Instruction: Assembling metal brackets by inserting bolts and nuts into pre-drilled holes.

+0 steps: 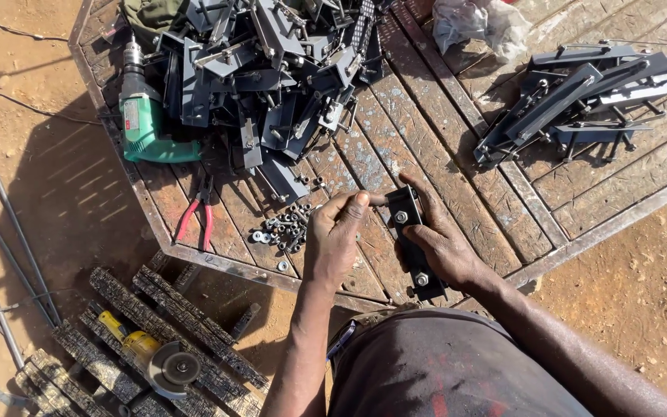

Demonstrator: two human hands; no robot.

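Right hand gripping dark metal bracket, long axis running away from camera, left hand at its far end

The right hand covers the right edge and middle of the dark metal bracket, so how the palm meets it cannot be told, and whatever the left hand pinches at its fingertips is too small to make out. The big heap of dark brackets runs off the top edge and hides the surface beneath. The green drill is partly buried under that heap, and the yellow angle grinder is cut by the bottom edge.
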